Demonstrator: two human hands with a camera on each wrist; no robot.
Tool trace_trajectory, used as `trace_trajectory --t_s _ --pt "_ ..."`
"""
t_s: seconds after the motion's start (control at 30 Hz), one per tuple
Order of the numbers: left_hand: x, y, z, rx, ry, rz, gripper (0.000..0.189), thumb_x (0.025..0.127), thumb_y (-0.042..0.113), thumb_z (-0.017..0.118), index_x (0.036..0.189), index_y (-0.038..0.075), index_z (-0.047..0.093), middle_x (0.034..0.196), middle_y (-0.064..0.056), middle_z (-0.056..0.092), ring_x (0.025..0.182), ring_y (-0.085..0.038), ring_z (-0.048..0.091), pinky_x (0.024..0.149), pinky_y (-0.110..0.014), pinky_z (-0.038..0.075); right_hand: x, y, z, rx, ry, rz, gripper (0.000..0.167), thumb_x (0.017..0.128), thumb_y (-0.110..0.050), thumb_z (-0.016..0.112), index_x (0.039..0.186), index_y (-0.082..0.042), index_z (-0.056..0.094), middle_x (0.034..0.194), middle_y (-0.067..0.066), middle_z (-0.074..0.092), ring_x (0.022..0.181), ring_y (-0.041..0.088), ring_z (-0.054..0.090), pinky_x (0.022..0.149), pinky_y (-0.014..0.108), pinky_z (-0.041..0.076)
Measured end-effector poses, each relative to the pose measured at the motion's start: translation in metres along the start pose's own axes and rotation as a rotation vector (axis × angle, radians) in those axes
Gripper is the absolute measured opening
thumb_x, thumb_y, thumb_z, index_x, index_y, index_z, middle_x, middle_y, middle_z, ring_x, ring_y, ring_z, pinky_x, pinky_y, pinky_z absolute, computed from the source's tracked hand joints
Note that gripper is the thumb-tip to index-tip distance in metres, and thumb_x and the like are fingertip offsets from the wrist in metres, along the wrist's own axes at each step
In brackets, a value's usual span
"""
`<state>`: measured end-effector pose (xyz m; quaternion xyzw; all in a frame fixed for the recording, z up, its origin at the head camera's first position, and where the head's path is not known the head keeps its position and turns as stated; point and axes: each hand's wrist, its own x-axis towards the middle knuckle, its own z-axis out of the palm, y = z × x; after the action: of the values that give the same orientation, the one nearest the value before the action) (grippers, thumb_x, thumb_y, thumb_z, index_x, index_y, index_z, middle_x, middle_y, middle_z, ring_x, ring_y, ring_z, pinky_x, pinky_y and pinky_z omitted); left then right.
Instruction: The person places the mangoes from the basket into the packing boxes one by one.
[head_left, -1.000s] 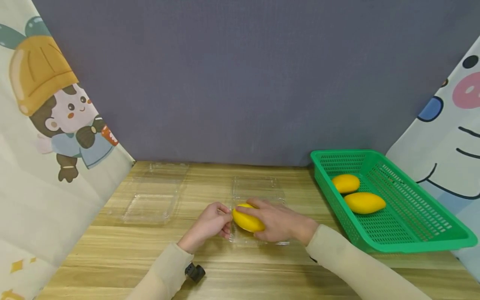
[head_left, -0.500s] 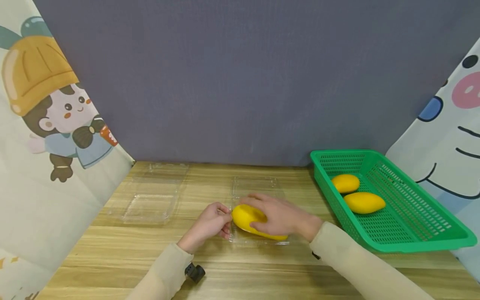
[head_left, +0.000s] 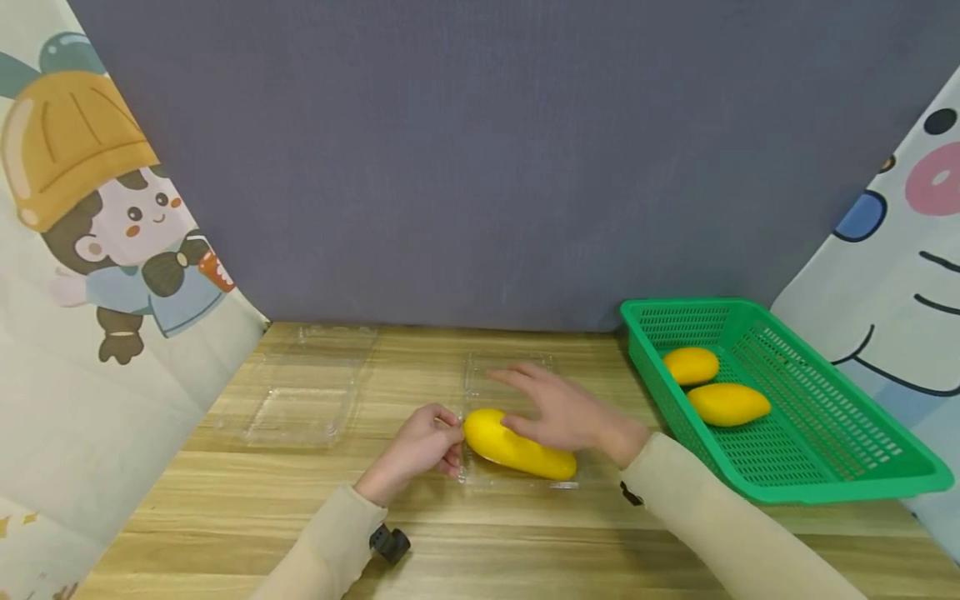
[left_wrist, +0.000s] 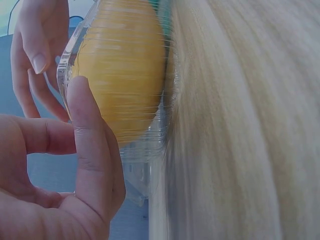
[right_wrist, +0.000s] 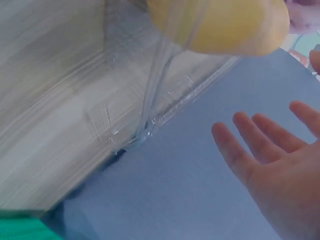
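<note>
A yellow mango (head_left: 528, 454) lies slantwise in a clear plastic clamshell box (head_left: 564, 485), whose lid (head_left: 480, 367) is laid back behind it. My left hand (head_left: 422, 446) is at the box's left side. In the left wrist view, its thumb and fingers (left_wrist: 86, 130) pinch the clear rim next to the mango. My right hand (head_left: 570, 412) hovers over the mango's far side with fingers spread. Seen from the right wrist, that palm (right_wrist: 285, 175) holds nothing.
A green basket (head_left: 832, 492) with two mangoes (head_left: 727, 405) stands on the right. Another clear clamshell box (head_left: 296, 437), also with its lid back, is on the left of the wooden table (head_left: 480, 550). A grey panel (head_left: 480, 167) rises behind.
The mango has settled lower and to the right in the box. My right hand has let go of it and lifted away toward the back. The left hand has stayed in place.
</note>
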<state>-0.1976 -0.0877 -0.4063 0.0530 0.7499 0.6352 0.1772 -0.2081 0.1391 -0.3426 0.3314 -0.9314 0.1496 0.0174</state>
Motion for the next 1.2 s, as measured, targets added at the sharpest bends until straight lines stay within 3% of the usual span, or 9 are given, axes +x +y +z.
trace_trajectory --t_s 0.47,0.63,1.03,1.2 --pt "-0.001 0.001 -0.001 0.001 0.000 0.001 0.028 0.088 0.006 0.054 0.110 -0.007 0.043 0.074 -0.017 0.056 0.054 -0.018 0.056 0.054 -0.034 0.056 0.005 0.016 -0.006 0.150 0.064 0.094 0.063 0.090 -0.047 0.055 0.145 -0.026 0.034 0.147 0.001 0.035 0.133 0.024 0.033 0.106 0.051 0.030" --pt "0.000 0.000 0.000 -0.006 -0.002 0.004 0.028 0.088 0.006 0.054 0.109 -0.007 0.043 0.073 -0.017 0.056 0.053 -0.018 0.056 0.053 -0.034 0.056 0.007 0.027 -0.003 0.157 0.071 0.122 0.062 0.090 -0.049 0.054 0.144 -0.025 0.034 0.147 0.002 0.035 0.134 0.025 0.033 0.107 0.052 0.028" --pt "0.001 -0.002 0.001 -0.006 -0.006 0.005 0.024 0.087 0.005 0.053 0.106 -0.007 0.043 0.070 -0.015 0.056 0.051 -0.018 0.056 0.052 -0.034 0.056 0.009 0.050 0.007 0.208 0.126 0.191 0.058 0.091 -0.039 0.057 0.142 -0.017 0.040 0.143 0.008 0.041 0.130 0.029 0.038 0.106 0.051 0.030" --pt "0.000 -0.001 0.001 0.003 -0.007 0.008 0.024 0.087 0.005 0.053 0.106 -0.007 0.043 0.069 -0.014 0.056 0.050 -0.018 0.056 0.052 -0.034 0.056 0.009 0.057 0.009 0.233 0.136 0.219 0.059 0.092 -0.042 0.055 0.142 -0.015 0.040 0.143 0.008 0.042 0.129 0.030 0.039 0.106 0.051 0.031"
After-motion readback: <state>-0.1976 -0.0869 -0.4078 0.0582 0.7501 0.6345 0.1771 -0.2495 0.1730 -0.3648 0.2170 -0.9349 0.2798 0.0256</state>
